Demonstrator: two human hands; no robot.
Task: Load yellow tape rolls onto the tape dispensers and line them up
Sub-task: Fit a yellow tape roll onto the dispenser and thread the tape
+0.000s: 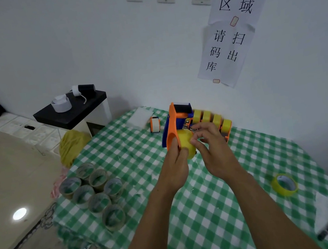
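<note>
My left hand [175, 160] grips an orange and blue tape dispenser [174, 123] by its handle above the table. A yellow tape roll [188, 142] sits on that dispenser. My right hand [209, 145] pinches at the roll's front, fingers curled near the dispenser's metal mouth. Behind them, several loaded dispensers with yellow rolls [212, 118] stand in a row by the wall. One loose yellow tape roll [285, 185] lies at the right of the table.
Several empty cardboard tape cores [97, 192] stand at the left edge of the green checked tablecloth [211, 211]. A small orange dispenser with a white roll [155, 124] stands at the back. A white cloth with a dark marker [327, 232] lies at the near right.
</note>
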